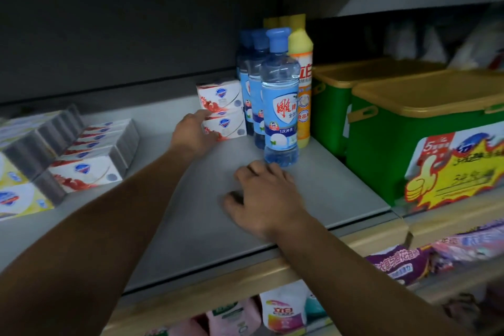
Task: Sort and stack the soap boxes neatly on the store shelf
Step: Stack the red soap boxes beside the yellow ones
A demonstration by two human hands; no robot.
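Two white-and-red soap boxes stand stacked at the back of the grey shelf (169,226): an upper box (218,95) on a lower box (227,125). My left hand (192,131) touches the left end of this stack, fingers against the boxes. My right hand (266,194) rests on the shelf surface just in front of the blue bottles, fingers loosely bent, holding nothing. At the left lies a row of several more white-and-red soap boxes (90,163), with yellow-and-white soap boxes (16,194) at the far left edge.
Three blue-capped clear bottles (279,106) and a yellow bottle (302,84) stand right of the stack. Green bins with tan lids (387,131) fill the right side. Bagged goods (395,264) sit on the shelf below.
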